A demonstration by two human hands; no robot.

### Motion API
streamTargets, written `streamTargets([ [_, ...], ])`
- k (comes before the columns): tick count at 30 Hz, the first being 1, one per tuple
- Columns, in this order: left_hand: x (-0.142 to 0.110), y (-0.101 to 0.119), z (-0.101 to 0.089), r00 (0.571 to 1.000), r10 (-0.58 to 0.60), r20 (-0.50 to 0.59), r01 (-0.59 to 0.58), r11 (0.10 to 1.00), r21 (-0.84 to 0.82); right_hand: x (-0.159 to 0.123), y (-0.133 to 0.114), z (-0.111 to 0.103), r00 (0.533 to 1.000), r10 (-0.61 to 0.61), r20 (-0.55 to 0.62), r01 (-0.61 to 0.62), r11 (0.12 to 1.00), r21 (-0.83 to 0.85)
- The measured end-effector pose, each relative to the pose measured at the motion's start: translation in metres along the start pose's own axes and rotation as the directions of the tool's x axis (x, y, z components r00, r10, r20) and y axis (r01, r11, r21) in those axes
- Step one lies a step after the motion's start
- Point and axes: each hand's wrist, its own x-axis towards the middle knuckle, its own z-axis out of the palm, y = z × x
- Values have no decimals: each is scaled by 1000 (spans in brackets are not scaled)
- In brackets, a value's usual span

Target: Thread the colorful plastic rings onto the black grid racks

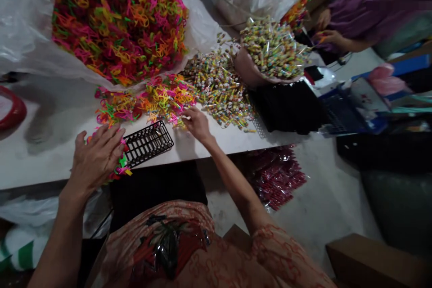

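The left hand (96,157) lies flat, fingers spread wide, on a small clump of neon plastic pieces (122,167) at the near edge of the bench (40,157); it appears to pin them in place, gripping nothing. Just right of it, touching the clump, sits a black slotted tray (148,142), set between both hands within easy reach. The right hand (197,123) reaches past the tray, fingers curled narrow at the near fringe of the loose pile of neon pieces (148,101); whether it pinches a piece cannot be told. Beyond both hands, an open clear bag (30,40) holds the bulk supply. Right of the right hand lie small wrapped sweets (219,87). The bench is white and smooth. A co-worker's hand (329,37) works at the far right, over a grey concrete floor (320,198).
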Motion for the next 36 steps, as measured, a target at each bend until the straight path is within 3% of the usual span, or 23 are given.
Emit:
streamTargets([
  [3, -6, 12, -5, 999, 18, -33, -16, 999, 32, -8, 37, -23, 991, 57, 124, -38, 988, -151],
  [5, -9, 30, -5, 990, 43, -136, -39, 999, 32, -14, 48, -20, 982, 63, 179, -28, 981, -191],
  [7, -8, 57, 0, 964, 100, -247, -101, 995, 8, -19, 50, -11, 984, 90, 153, -62, 982, -180],
  [9, -2, 86, 13, 949, 178, -261, -201, 977, -66, -23, 50, -3, 991, 118, 59, -113, 991, -71],
  [11, 9, 111, 34, 952, 171, -253, -219, 960, -173, -30, 48, 2, 992, 124, 5, -122, 972, 200],
  [12, 16, 120, 46, 965, 120, -234, -179, 952, -250, -34, 46, 3, 993, 112, 35, -117, 918, 378],
  [14, 30, 131, 69, 979, -50, -198, -45, 893, -448, -43, 40, 5, 985, 30, 170, -142, 705, 695],
  [16, 41, 134, 88, 972, -222, -75, 119, 742, -660, -50, 35, 5, 955, -74, 288, -217, 487, 846],
  [18, 48, 132, 101, 940, -333, 66, 247, 536, -807, -50, 32, 4, 931, -131, 340, -266, 392, 880],
  [19, 50, 130, 104, 918, -380, 117, 288, 434, -853, -47, 33, 3, 929, -137, 344, -268, 393, 880],
  [21, 51, 128, 106, 852, -491, 182, 341, 256, -904, -32, 42, -4, 947, -93, 306, -228, 473, 851],
  [23, 50, 126, 103, 777, -582, 240, 377, 125, -918, -11, 57, -14, 983, 37, 180, -158, 664, 730],
  [25, 49, 126, 99, 741, -606, 290, 392, 39, -919, 10, 73, -24, 987, 162, 2, -148, 896, 418],
  [26, 49, 127, 97, 740, -600, 304, 387, 11, -922, 20, 80, -28, 980, 187, -66, -168, 961, 221],
  [28, 50, 129, 93, 746, -580, 328, 375, -42, -926, 35, 89, -32, 976, 180, -119, -191, 977, -92],
  [30, 51, 129, 91, 739, -568, 364, 379, -96, -920, 42, 91, -33, 983, 154, -98, -172, 962, -211],
  [33, 51, 127, 89, 721, -543, 430, 408, -169, -897, 35, 86, -32, 971, 112, -211, -143, 980, -139],
  [36, 52, 126, 87, 726, -487, 485, 431, -227, -873, 12, 73, -26, 936, 83, -342, -8, 976, 217],
])
